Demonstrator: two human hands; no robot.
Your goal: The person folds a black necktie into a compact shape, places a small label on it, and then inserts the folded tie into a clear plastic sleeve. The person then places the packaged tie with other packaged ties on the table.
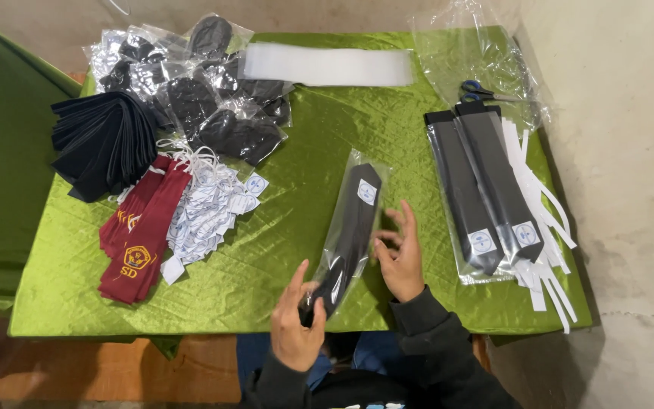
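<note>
On the green surface [281, 227], a clear sleeve [351, 231] holds a black tie; left hand [295, 322] grips its end, right hand [399, 254] open at 3 o'clock.

tie [351, 231] | black, long, inside a clear bag with a small white tag | lies slanted on the green cloth | near edge, middle | near end lifted a bit
</note>
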